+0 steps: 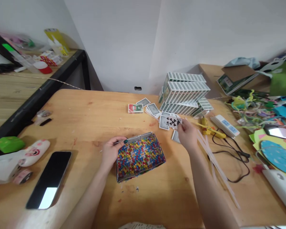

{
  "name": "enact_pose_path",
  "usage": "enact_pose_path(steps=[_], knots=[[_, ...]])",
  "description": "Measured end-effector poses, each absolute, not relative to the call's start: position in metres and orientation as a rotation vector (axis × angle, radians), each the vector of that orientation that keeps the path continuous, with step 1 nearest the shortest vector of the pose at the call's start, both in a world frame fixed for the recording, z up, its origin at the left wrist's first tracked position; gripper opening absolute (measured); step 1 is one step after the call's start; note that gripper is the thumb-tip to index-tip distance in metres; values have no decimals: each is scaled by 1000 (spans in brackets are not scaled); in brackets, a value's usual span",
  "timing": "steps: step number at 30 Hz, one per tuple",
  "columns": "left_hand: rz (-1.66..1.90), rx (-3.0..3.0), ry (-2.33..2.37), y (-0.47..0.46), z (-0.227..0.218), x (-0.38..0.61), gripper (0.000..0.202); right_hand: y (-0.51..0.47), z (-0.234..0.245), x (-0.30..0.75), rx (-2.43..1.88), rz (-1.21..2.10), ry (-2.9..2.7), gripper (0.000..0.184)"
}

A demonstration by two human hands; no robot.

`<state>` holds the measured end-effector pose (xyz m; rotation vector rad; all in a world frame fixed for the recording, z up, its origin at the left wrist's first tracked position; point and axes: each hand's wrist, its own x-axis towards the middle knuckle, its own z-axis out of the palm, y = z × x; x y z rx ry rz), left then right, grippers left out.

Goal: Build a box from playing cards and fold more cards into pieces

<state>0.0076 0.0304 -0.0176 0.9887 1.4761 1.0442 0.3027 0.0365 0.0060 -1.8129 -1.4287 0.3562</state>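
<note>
A small open box point(140, 156) built from playing cards with colourful patterned faces sits mid-table. My left hand point(111, 151) grips its left wall, fingers closed on the rim. My right hand point(187, 133) reaches to the loose playing cards point(169, 121) scattered just beyond the box, fingers pinched on the edge of a face-up clubs card point(173, 121). A red card pack point(135, 108) lies further left of those cards.
Stacked card packs point(184, 93) stand at the back. A yellow glue gun point(209, 128), glue sticks point(213, 157), a power strip point(225, 125) and black cable lie right. A phone point(50, 178) and tape rolls lie left. Craft scraps crowd the right edge.
</note>
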Motion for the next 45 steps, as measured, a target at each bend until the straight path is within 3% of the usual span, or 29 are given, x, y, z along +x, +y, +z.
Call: enact_pose_path(steps=[4, 11, 27, 36, 45], knots=[[1061, 1008, 1468, 39, -21, -3, 15, 24, -13, 291, -1444, 839, -1038, 19], [1054, 1053, 1342, 53, -25, -26, 19, 6, -13, 257, -1252, 962, -866, 19], [1156, 1119, 1211, 52, -25, -39, 47, -25, 50, 234, -1101, 777, -1144, 6], [1158, 1112, 1139, 53, -32, -41, 46, -40, 64, 226, -1018, 754, -1360, 23], [1144, 1111, 1149, 53, -26, -38, 44, -43, 69, 238, -1092, 330, -1877, 51]])
